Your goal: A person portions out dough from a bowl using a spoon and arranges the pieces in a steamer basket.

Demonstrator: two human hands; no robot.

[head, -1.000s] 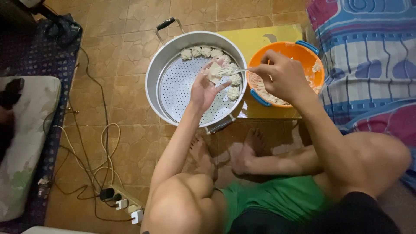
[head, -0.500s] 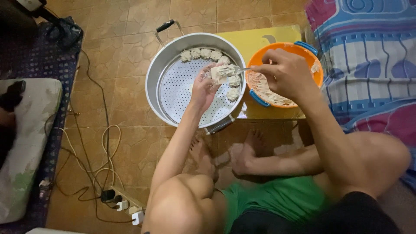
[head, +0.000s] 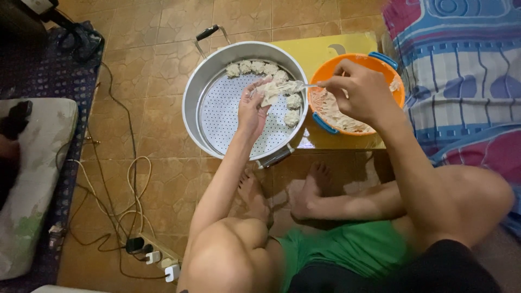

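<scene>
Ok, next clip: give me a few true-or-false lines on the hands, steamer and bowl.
1. The left hand holds a wrapper over the steamer. True.
2. The right hand holds a spoon. True.
3. The bowl is blue. False: orange, with blue handles.
4. Dumplings fill the whole steamer tray. False: they line only its far and right edge.
5. The bowl sits inside the steamer. False: beside it, on a yellow board.
</scene>
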